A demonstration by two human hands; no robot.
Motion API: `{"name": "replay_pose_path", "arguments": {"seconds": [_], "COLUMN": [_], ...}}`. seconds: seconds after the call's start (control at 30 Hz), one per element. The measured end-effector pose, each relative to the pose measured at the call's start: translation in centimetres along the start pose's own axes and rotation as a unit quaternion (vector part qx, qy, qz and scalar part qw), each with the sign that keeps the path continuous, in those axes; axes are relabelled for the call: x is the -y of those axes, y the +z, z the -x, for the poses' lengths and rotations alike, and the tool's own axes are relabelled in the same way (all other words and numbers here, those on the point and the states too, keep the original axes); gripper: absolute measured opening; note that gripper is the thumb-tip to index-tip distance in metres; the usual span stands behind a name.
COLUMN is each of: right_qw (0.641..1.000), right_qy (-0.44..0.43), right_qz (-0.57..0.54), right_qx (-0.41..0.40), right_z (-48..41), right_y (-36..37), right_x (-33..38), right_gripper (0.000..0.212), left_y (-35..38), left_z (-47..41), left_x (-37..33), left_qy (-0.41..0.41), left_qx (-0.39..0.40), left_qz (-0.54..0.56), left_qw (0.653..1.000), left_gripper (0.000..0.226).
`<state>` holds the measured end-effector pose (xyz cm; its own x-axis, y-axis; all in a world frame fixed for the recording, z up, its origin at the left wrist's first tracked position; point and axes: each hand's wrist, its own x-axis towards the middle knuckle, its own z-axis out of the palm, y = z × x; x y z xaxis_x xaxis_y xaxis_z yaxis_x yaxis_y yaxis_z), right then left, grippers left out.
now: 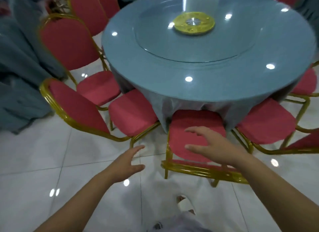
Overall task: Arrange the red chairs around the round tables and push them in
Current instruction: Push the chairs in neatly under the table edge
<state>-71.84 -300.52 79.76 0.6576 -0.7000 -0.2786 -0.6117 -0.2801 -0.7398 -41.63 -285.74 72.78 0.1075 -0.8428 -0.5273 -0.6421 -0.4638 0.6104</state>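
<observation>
A round table (198, 62) with a blue-grey cloth and a glass turntable fills the upper middle. Red chairs with gold frames ring it. The nearest chair (193, 121) stands straight ahead of me, its seat partly under the cloth and its gold backrest top (203, 170) toward me. My right hand (212, 145) hovers open above that seat and backrest, fingers spread, touching nothing. My left hand (127, 162) is open over the floor, left of the chair. A second chair (131, 116) stands at an angle to the left, a third (265, 123) to the right.
More red chairs (69, 41) stand along the table's left side and far edge. Blue-grey cloth of other tables (19, 72) hangs at the left. The floor (51, 154) is glossy white tile. My sandalled foot (186, 205) is below the near chair.
</observation>
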Motion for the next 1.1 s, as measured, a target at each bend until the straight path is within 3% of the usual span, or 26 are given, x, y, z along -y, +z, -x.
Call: {"name": "replay_pose_path", "arguments": {"seconds": [0.17,0.33,0.5,0.73,0.8,0.9,0.97,1.1], "right_qw": [0.998,0.995,0.99,0.99,0.994,0.996,0.995,0.992], "right_qy": [-0.038,-0.042,-0.011,-0.004,0.003,0.056,0.072,0.064], "right_qz": [-0.057,-0.078,-0.128,-0.143,-0.103,-0.052,-0.045,-0.065], "right_qx": [0.011,0.049,0.058,-0.007,-0.024,-0.038,-0.055,-0.088], "right_z": [-8.5,-14.9,-19.2,-22.5,-23.9,-27.5,-30.7,-38.5], "right_y": [6.8,15.0,23.3,29.7,30.6,30.9,31.2,32.1], "right_x": [6.2,13.5,21.2,30.2,31.5,33.6,34.9,37.4], "right_gripper": [0.048,0.064,0.058,0.046,0.057,0.091,0.098,0.073], "left_y": [-7.4,-13.8,-19.9,-29.6,-32.4,-36.5,-39.3,-45.0], "left_z": [4.6,7.6,10.1,9.0,7.2,3.3,0.3,-5.9], "left_x": [5.4,11.2,18.6,27.4,28.9,30.4,30.9,31.3], "left_qy": [-0.06,-0.056,-0.027,-0.035,-0.02,0.0,0.013,0.048], "left_qx": [-0.123,-0.208,-0.254,-0.225,-0.219,-0.225,-0.224,-0.194], "left_qz": [0.025,0.104,0.167,0.133,0.121,0.081,0.051,-0.021], "left_qw": [0.99,0.971,0.952,0.965,0.968,0.971,0.973,0.98], "left_gripper": [0.069,0.067,0.07,0.08,0.085,0.091,0.095,0.098]}}
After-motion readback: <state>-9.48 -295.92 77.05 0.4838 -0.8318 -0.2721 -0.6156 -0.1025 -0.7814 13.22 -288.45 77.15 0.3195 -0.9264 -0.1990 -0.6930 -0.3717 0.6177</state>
